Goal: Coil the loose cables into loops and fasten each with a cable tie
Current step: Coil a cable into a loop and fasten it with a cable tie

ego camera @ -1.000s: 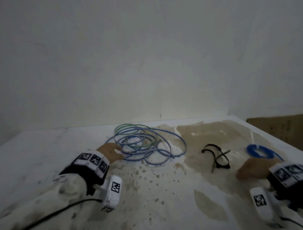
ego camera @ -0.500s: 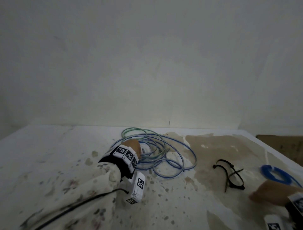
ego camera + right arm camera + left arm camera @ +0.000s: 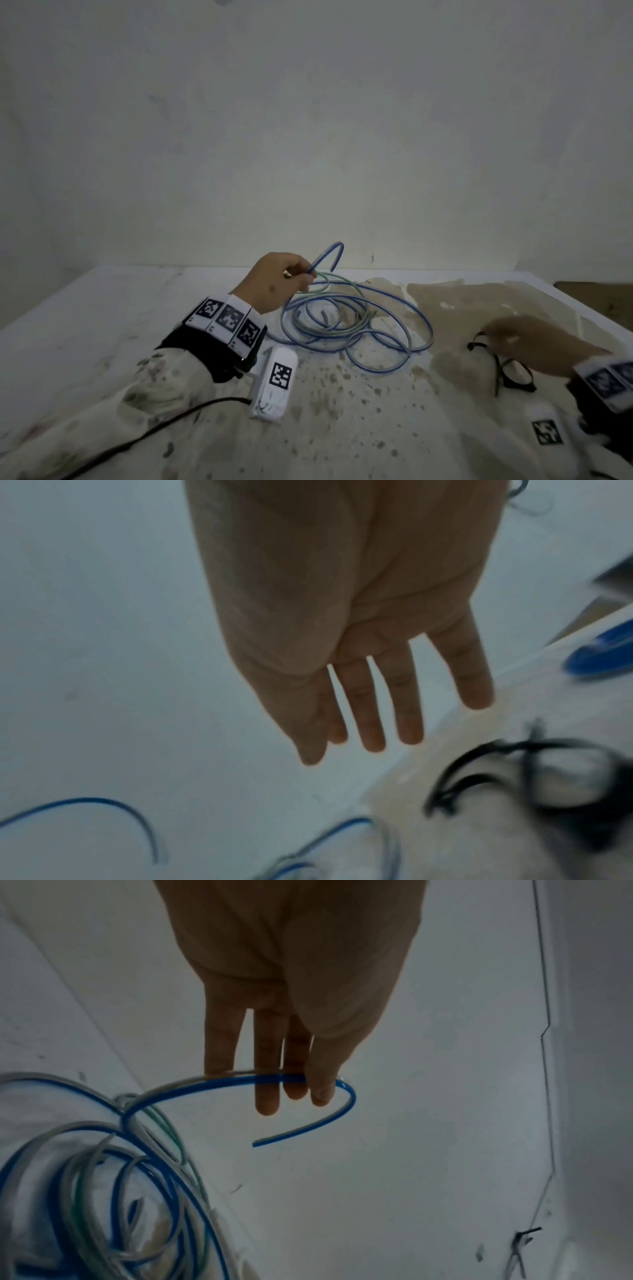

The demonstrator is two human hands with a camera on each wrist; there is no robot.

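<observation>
A loose pile of blue and green cables (image 3: 356, 322) lies on the white stained table (image 3: 342, 411). My left hand (image 3: 301, 274) pinches the blue cable (image 3: 329, 253) near its free end and holds it up above the pile. In the left wrist view the blue cable (image 3: 240, 1081) crosses my fingers (image 3: 267, 1102), and its cut end curls below them. My right hand (image 3: 496, 334) hovers over the black cable ties (image 3: 510, 370), blurred and holding nothing. The right wrist view shows its fingers (image 3: 373, 731) straight and spread, with the ties (image 3: 548, 777) below.
A tight blue coil (image 3: 603, 656) lies near the table's right edge. A brown stain (image 3: 462, 301) covers the table's right part. The wall (image 3: 308, 137) rises directly behind the table. A brown board (image 3: 596, 294) lies past the right edge.
My left hand has taken the blue cable's end from the pile and lifted it. My right hand has moved left and forward, over the black cable ties.
</observation>
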